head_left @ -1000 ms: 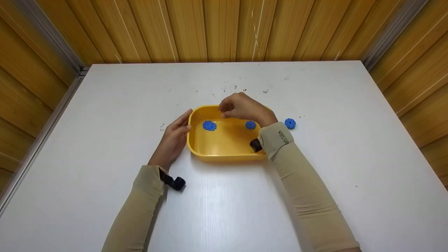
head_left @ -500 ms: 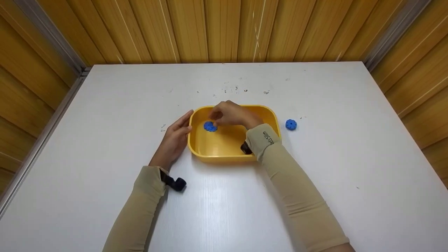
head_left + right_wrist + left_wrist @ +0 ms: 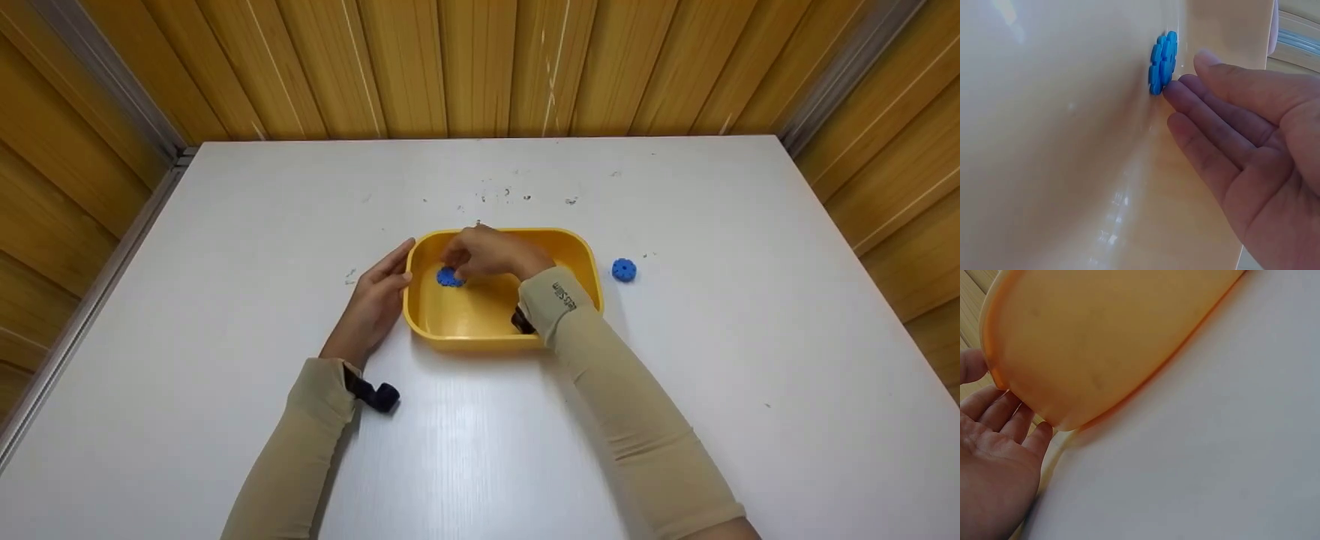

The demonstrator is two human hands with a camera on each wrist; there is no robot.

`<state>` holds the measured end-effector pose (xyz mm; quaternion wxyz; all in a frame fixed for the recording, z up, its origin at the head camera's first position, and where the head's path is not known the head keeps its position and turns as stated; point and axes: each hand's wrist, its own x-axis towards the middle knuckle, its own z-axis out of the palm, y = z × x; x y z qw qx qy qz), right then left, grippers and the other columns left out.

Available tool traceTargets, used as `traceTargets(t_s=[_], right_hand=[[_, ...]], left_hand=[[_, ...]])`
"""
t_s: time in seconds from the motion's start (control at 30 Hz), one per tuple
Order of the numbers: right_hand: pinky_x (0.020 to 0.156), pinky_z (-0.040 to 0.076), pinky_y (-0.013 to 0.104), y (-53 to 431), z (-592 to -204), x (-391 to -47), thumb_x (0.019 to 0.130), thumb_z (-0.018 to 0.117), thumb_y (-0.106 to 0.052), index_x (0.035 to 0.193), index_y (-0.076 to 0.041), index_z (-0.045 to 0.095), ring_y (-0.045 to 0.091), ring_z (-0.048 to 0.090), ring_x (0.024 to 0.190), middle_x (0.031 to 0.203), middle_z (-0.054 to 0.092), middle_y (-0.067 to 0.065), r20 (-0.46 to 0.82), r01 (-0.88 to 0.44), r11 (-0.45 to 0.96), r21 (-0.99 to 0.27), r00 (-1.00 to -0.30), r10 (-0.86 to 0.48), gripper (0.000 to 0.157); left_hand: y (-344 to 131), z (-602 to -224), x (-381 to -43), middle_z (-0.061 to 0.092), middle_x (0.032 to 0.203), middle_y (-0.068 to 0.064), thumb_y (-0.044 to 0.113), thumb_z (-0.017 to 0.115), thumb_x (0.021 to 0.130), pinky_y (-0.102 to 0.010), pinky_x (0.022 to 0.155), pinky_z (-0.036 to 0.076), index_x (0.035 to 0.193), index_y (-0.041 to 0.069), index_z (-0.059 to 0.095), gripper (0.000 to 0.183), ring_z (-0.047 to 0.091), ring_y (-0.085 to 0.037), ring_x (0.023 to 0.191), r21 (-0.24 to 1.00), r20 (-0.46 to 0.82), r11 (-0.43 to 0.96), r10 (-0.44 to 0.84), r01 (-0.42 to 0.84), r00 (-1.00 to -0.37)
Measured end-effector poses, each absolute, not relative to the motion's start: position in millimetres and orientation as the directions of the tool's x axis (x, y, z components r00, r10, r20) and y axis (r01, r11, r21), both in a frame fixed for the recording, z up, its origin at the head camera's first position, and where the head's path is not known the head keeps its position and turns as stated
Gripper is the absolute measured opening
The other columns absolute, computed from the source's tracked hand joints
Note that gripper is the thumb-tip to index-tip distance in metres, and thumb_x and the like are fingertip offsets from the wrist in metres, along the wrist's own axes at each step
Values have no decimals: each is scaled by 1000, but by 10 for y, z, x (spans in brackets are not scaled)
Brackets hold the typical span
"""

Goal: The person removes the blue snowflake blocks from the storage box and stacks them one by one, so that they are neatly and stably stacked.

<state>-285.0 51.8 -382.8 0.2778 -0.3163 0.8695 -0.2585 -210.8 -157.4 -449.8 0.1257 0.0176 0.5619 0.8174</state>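
A yellow rectangular plastic tray (image 3: 480, 343) with rounded corners sits mid-table. My left hand (image 3: 375, 300) rests against its left end from outside, fingers extended; in the left wrist view its fingertips meet the outer wall (image 3: 1084, 343). My right hand (image 3: 491, 253) reaches down inside the tray. Under its fingertips lie overlapping blue notched plastic discs (image 3: 450, 278), near the left end. In the right wrist view the fingertips are right at the edge of these blue discs (image 3: 1162, 64), while the thumb stands apart from them.
Another blue notched disc (image 3: 624, 270) lies on the white table (image 3: 750, 337) to the right of the tray. Wood-patterned panels (image 3: 480, 67) stand behind and at both sides. Black wrist cameras are strapped at both sleeves.
My right hand has moved left and down into the tray, to the overlapping discs. Its arm now hides the disc seen earlier in the tray's right part. My left hand stays put.
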Motion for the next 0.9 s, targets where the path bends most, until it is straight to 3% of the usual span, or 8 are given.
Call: traceTargets(t_s=[0.23, 0.57, 0.9], right_hand=[[113, 50, 39, 487, -3818, -2785, 95, 69, -4, 133, -3, 67, 27, 65, 124, 133, 70, 12, -339, -413, 701, -582, -660, -670, 38], [107, 55, 37, 448, -3816, -2730, 92, 73, -6, 119, -4, 75, 26, 64, 103, 116, 74, 9, -343, -474, 731, -492, -666, -663, 27], [90, 53, 31, 472, -3815, -2681, 93, 73, -7, 105, -6, 67, 23, 57, 92, 99, 67, 6, -313, -508, 732, -454, -678, -665, 14]], left_hand=[[-1574, -4498, -2105, 24, 171, -4, -1, 45, 101, -33, 131, 20, 161, 8, 30, 62, 19, -17, 159, 919, -117, -345, 222, -190, -968], [-1587, -4501, -2108, 21, 172, -5, -1, 46, 101, -33, 131, 19, 161, 6, 28, 63, 18, -18, 160, 925, -92, -340, 230, -169, -969], [-1583, -4518, -2114, 21, 172, -6, -2, 45, 102, -34, 130, 20, 162, 6, 27, 63, 19, -19, 160, 926, -95, -335, 233, -172, -968]])
